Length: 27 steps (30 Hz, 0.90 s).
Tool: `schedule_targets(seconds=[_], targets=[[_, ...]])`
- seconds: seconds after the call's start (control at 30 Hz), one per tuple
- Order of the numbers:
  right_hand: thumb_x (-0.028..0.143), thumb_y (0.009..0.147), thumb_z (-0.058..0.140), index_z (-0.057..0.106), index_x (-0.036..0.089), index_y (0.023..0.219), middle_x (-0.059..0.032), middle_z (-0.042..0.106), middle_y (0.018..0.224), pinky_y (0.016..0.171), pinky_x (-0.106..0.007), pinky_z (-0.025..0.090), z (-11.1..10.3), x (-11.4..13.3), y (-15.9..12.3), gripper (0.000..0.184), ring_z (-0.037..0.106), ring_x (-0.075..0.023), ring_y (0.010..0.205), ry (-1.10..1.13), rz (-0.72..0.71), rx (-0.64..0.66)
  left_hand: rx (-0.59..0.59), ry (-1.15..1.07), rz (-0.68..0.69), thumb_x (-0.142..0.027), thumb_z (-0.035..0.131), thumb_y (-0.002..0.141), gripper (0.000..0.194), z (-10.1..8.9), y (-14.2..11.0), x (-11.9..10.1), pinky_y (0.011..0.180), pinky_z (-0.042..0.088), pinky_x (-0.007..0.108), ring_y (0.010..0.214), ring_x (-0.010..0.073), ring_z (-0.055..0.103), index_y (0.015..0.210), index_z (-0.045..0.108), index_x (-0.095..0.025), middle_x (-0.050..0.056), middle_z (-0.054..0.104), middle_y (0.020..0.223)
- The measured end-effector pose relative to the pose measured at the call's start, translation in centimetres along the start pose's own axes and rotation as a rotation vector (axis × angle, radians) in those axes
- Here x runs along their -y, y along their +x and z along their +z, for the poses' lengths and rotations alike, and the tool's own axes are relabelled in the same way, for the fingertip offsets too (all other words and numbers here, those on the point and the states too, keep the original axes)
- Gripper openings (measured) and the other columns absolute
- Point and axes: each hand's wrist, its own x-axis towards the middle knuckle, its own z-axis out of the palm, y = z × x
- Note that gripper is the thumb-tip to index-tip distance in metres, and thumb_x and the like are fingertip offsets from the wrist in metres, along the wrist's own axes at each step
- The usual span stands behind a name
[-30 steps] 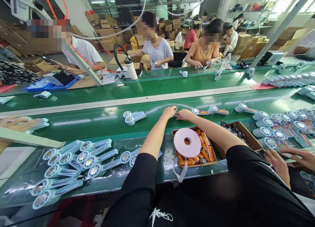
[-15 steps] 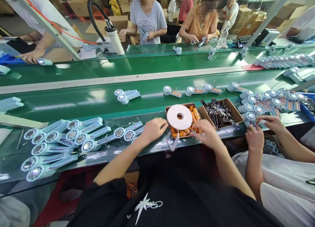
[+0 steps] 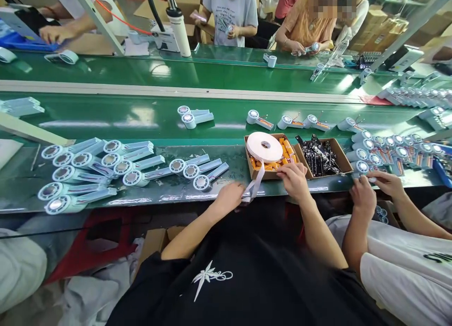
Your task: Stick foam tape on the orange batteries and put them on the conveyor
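Note:
My left hand [image 3: 230,196] is closed at the front edge of the bench, its fingertips at the loose end of a white tape strip [image 3: 259,177]. The strip hangs from a white tape roll [image 3: 259,146], which lies on orange cylindrical batteries [image 3: 288,149] in a small cardboard box [image 3: 268,175]. At that box's front right corner, my right hand [image 3: 294,180] has its fingers pinched together; what they hold, if anything, is hidden. Left of my left hand lie several light-blue handheld fans [image 3: 202,182] with round heads and open handles.
A second cardboard box [image 3: 341,157] holds dark circuit boards [image 3: 319,155]. Beyond the bench runs a green conveyor belt [image 3: 141,118] carrying more fans [image 3: 189,120]. Close on my right are a co-worker's hands [image 3: 363,194], near piled fans [image 3: 400,152]. Other people work across the belt.
My left hand has come down toward me and closed at the tape strip. My right hand's fingers have drawn together at the battery box. The view has shifted.

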Motion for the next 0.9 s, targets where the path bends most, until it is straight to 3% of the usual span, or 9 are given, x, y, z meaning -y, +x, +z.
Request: schedule_targets(seconds=[0.23,0.43,0.63,0.77,0.9], targets=[[0.031,0.103,0.059,0.077,0.027,0.098,-0.0051,0.077,0.102,0.094,-0.045,0.038,0.1,-0.2,1.6,0.019,0.059,-0.0271,0.100,0.068,0.006,0.105,0.200,-0.066,0.060,-0.026,0.045,0.104,0.031,2.4,-6.3,0.5,0.089,0.055,0.037,0.101,0.0277,0.073,0.103,0.075,-0.022,0.012,0.075,0.106],[0.033,0.103,0.059,0.076,0.026,0.103,-0.0067,0.076,0.108,0.097,-0.045,0.039,-0.6,-0.4,3.4,0.018,0.058,-0.0283,0.106,0.068,0.071,0.065,0.425,-0.105,0.116,-0.020,0.050,0.096,0.024,0.8,-9.8,3.3,0.085,0.050,0.033,0.101,0.0266,0.073,0.089,0.073,-0.025,0.008,0.077,0.102],[0.032,0.102,0.057,0.075,0.026,0.103,-0.0065,0.075,0.110,0.097,-0.045,0.038,-0.6,-0.6,3.3,0.019,0.057,-0.0288,0.107,0.094,0.113,0.137,0.534,-0.076,-0.205,-0.025,0.046,0.092,0.026,-1.1,-15.8,8.2,0.078,0.045,0.034,0.089,0.0275,0.071,0.078,0.068,-0.026,0.007,0.076,0.091],[0.035,0.101,0.058,0.075,0.027,0.104,-0.0073,0.074,0.111,0.100,-0.049,0.037,-0.4,-0.9,3.3,0.019,0.056,-0.0306,0.109,0.114,0.139,0.120,0.649,-0.058,-0.355,-0.025,0.053,0.079,0.016,1.2,-21.7,12.6,0.079,0.047,0.036,0.093,0.0298,0.071,0.076,0.069,-0.026,0.008,0.075,0.091],[0.034,0.099,0.059,0.075,0.026,0.101,-0.0073,0.074,0.110,0.099,-0.049,0.037,-0.5,-0.9,3.5,0.018,0.056,-0.0312,0.109,0.128,0.137,0.104,0.601,-0.035,-0.647,-0.028,0.059,0.067,0.005,4.2,-27.1,17.5,0.079,0.052,0.041,0.083,0.0335,0.073,0.064,0.060,-0.024,0.005,0.073,0.077]])
